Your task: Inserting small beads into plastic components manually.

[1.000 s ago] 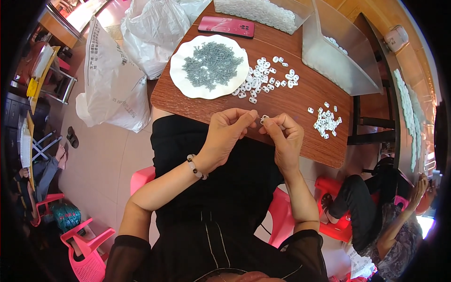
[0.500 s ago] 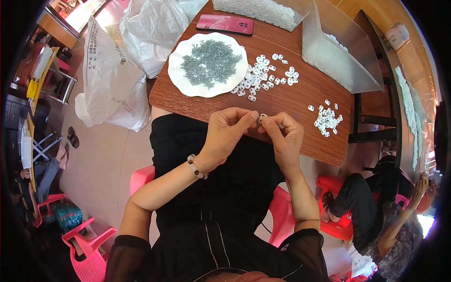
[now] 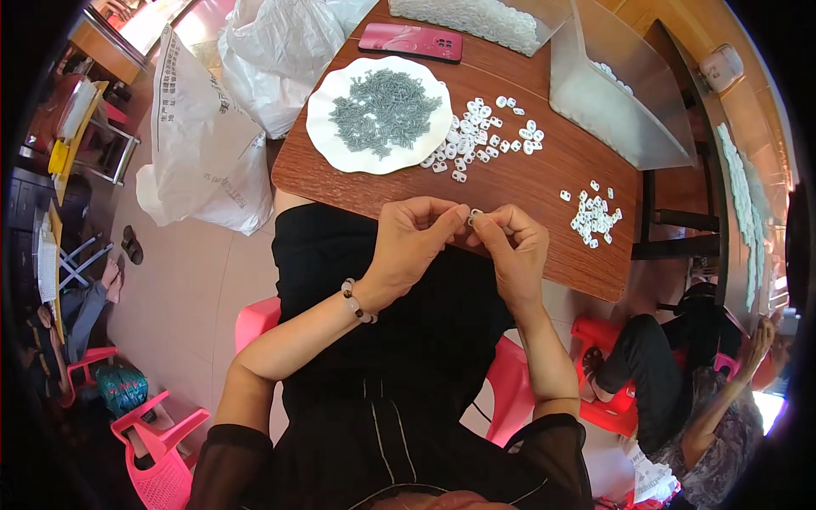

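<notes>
Just past the near edge of the wooden table, my two hands meet fingertip to fingertip. My right hand pinches a small white plastic piece with holes in it. Thumb and forefinger of my left hand are pressed together right beside that piece; what they hold, if anything, is too small to make out. A white scalloped plate carries a heap of small grey pins. Loose white two-holed pieces lie against its right side, and another pile of white pieces is farther right.
A pink phone lies behind the plate. Open-sided trays of white pieces stand at the back right. White sacks rest on the floor at left. Another person sits at right, and pink plastic chairs stand around.
My hands stay together with the white piece between them, and only slight finger movement shows. The whole view has shifted very slightly.
</notes>
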Demonstrator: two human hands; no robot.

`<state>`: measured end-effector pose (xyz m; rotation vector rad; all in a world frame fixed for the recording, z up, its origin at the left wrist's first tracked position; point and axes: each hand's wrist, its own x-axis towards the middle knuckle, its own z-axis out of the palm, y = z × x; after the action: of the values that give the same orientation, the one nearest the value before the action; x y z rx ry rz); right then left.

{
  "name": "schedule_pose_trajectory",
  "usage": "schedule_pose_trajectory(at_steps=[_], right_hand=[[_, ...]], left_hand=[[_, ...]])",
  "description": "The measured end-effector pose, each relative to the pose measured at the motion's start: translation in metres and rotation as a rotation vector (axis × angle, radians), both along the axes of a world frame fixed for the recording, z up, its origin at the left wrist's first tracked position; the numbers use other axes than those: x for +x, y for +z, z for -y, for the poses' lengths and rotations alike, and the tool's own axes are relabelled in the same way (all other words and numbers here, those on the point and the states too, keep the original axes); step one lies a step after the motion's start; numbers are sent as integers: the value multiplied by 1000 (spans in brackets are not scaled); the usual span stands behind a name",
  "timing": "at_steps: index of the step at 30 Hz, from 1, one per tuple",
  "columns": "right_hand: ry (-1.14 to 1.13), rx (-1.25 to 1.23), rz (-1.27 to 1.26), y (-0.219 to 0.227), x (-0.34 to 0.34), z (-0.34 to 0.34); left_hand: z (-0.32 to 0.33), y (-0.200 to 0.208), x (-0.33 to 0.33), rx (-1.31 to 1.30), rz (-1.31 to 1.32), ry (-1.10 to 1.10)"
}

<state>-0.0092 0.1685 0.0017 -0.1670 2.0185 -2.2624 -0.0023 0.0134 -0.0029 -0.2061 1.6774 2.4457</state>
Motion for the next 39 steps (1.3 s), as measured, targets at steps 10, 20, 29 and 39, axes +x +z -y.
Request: schedule_pose_trajectory(at_steps=[10, 20, 29, 39], right_hand=[[32, -34, 1, -4, -2, -1], [32, -53, 38, -4, -2, 0], [30, -83, 45, -7, -3, -3], [35, -66, 44, -4, -1, -1]], left_hand=[[1, -4, 0, 29, 6, -15], [0, -8, 0, 53, 17, -23], [6, -7, -1, 166, 23, -24], [6, -7, 1, 108, 40, -37]])
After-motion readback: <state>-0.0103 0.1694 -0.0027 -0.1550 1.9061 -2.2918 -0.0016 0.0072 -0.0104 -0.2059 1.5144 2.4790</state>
